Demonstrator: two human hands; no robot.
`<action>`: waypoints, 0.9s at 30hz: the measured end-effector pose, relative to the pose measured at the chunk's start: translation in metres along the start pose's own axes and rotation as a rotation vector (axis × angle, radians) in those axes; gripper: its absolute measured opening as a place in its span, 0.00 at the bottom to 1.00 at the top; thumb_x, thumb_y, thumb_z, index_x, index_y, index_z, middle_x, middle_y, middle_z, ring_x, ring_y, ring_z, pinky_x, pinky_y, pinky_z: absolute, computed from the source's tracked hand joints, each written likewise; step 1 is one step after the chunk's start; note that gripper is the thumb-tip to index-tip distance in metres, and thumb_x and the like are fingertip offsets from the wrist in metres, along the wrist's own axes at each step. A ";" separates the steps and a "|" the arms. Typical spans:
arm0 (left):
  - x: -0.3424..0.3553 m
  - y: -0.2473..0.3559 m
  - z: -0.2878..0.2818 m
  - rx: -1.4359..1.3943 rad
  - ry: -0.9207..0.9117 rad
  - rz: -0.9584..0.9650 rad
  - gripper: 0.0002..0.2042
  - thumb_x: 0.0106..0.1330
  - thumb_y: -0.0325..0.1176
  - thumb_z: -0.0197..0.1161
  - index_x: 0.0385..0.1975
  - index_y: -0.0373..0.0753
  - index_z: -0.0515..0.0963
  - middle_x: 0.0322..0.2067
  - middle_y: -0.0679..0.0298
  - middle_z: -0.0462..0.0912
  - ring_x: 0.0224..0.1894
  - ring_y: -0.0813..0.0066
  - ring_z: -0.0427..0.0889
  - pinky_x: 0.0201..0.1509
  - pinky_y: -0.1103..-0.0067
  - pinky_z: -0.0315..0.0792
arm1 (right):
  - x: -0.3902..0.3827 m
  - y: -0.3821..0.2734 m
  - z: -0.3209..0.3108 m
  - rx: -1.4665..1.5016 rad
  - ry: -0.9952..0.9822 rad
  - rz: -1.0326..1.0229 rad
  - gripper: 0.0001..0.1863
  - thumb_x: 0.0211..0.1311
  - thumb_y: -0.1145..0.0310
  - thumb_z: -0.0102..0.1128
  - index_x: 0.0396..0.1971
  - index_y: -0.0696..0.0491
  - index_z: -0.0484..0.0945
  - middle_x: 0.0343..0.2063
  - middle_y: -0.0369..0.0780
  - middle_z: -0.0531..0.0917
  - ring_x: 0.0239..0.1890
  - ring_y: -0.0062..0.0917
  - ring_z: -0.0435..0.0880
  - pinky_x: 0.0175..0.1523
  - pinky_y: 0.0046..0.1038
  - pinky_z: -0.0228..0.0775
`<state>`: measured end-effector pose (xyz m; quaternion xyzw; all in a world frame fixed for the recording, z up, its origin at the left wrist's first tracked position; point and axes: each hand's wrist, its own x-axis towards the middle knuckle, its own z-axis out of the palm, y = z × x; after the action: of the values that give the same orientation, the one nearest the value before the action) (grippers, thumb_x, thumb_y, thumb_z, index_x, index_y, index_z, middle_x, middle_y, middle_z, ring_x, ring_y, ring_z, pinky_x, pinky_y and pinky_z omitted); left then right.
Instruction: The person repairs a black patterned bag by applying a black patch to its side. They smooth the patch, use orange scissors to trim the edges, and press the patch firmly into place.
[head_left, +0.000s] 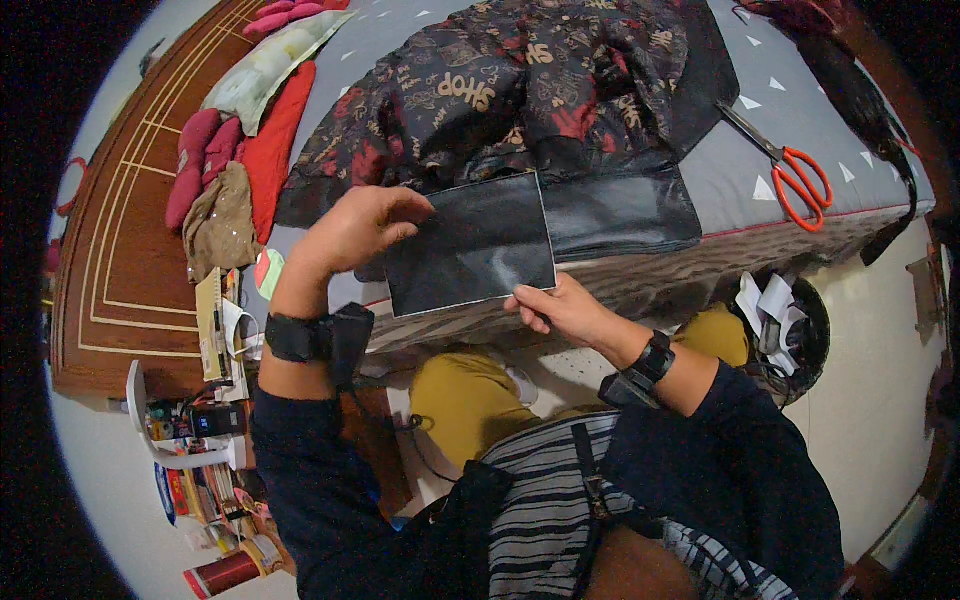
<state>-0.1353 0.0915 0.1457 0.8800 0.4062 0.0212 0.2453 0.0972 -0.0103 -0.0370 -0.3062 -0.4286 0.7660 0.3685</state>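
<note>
A black, leather-like rectangular sheet (pixel 465 250) with thin pale edges is held up before me, tilted over the near edge of the bed. My right hand (pixel 568 312) pinches its lower right corner between thumb and fingers. At the sheet's upper left, my left hand (pixel 368 228) is bent at the wrist, thumb and fingers curved and apart; whether the fingertips touch the sheet I cannot tell. Behind it lies a dark printed garment (pixel 480 100) with red and tan patterns. Another shiny black piece (pixel 625 215) extends from under the sheet to the right.
Scissors (pixel 795 185) with orange handles lie partly open on the grey bedspread (pixel 760 105). Pink, red and sequined brown cloth (pixel 222 222) is piled at the left by the wooden headboard (pixel 125 270). A dark bin (pixel 790 330) holding white scraps stands below the bed at right.
</note>
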 end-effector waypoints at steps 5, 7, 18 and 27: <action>0.000 0.012 0.038 0.047 0.019 0.080 0.16 0.54 0.24 0.65 0.44 0.35 0.77 0.38 0.53 0.82 0.40 0.58 0.83 0.46 0.72 0.75 | 0.000 -0.003 -0.003 -0.023 -0.020 -0.010 0.17 0.70 0.59 0.50 0.37 0.60 0.77 0.19 0.31 0.75 0.20 0.14 0.70 0.25 0.17 0.63; 0.001 0.013 0.050 0.109 0.080 0.119 0.19 0.52 0.24 0.66 0.47 0.36 0.75 0.41 0.53 0.80 0.45 0.56 0.80 0.50 0.70 0.73 | -0.001 -0.003 -0.002 -0.017 -0.009 -0.020 0.18 0.70 0.59 0.50 0.36 0.60 0.78 0.19 0.31 0.75 0.19 0.13 0.70 0.25 0.17 0.63; 0.034 0.015 0.047 0.349 0.283 0.045 0.16 0.54 0.28 0.65 0.43 0.39 0.74 0.38 0.54 0.76 0.45 0.52 0.76 0.48 0.65 0.71 | 0.000 -0.004 0.000 -0.092 -0.077 -0.020 0.18 0.70 0.56 0.49 0.36 0.56 0.80 0.19 0.30 0.76 0.20 0.12 0.72 0.25 0.16 0.66; 0.055 0.029 0.007 0.569 0.283 0.062 0.08 0.58 0.29 0.60 0.37 0.42 0.79 0.34 0.56 0.77 0.41 0.54 0.78 0.43 0.64 0.73 | -0.005 -0.003 0.003 -0.460 0.055 -0.420 0.08 0.63 0.66 0.58 0.34 0.55 0.79 0.22 0.35 0.78 0.24 0.22 0.77 0.30 0.24 0.72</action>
<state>-0.0764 0.1124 0.1438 0.9136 0.3990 0.0363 -0.0700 0.0985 -0.0146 -0.0328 -0.3070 -0.6343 0.5476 0.4512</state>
